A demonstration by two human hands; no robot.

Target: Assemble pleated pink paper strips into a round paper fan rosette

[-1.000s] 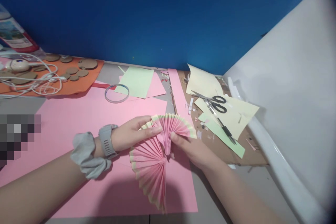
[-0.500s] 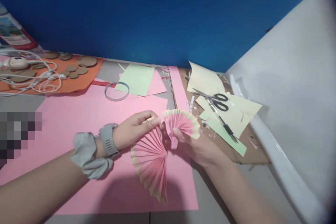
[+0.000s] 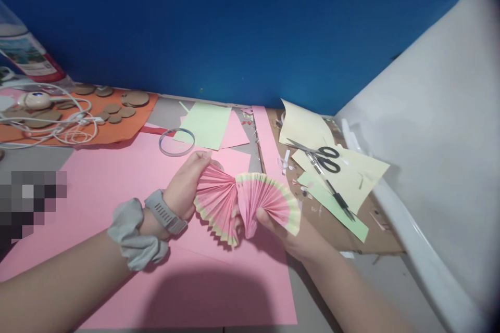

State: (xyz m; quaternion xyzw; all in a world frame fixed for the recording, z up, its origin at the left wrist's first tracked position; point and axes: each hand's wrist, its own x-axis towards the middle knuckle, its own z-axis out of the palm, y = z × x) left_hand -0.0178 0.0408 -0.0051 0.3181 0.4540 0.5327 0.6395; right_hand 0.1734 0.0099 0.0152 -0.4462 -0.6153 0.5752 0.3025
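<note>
Two pleated paper fans, pink with a yellow-green zigzag rim, are held side by side above a large pink sheet [image 3: 195,291]. My left hand [image 3: 189,174] is closed on the upper edge of the left paper fan [image 3: 216,195], which spreads downward. The thumb of my right hand [image 3: 287,231] presses the lower folds of the right paper fan [image 3: 269,195], its rim arching up and right. Some right fingers lie hidden behind the paper. The fans meet or overlap in the middle; whether they are joined I cannot tell.
Scissors [image 3: 326,158] and a pen [image 3: 332,187] lie on cream paper [image 3: 361,171] at right. A tape ring [image 3: 176,154] is near green paper [image 3: 207,127]. At left, cardboard discs [image 3: 135,98] and white cables [image 3: 84,125] rest on orange paper [image 3: 142,114]. A bottle [image 3: 33,54] stands behind.
The left fan has swung up from hanging low, its bottom edge now higher. My left hand has moved left and up. The right fan has come down slightly and faces me more openly.
</note>
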